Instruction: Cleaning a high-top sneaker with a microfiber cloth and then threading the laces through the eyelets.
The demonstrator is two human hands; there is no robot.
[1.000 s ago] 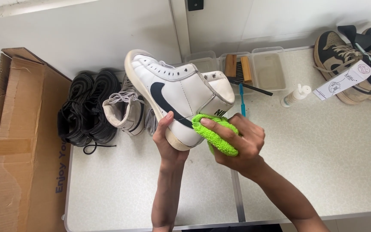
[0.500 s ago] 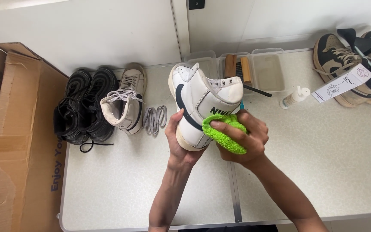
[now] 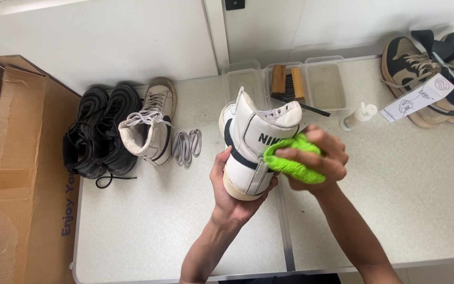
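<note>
white table (image 3: 395,210): five shoes, two hands, one cloth (image 3: 290,160)

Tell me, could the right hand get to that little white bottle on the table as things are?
Probably yes. The white bottle lies in the open just beyond the right hand, with bare table between them. But that hand is full, clutching a green cloth against the white shoe.

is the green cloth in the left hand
No, the right hand presses the green cloth on the white high-top sneaker, which the left hand holds from below.
</note>
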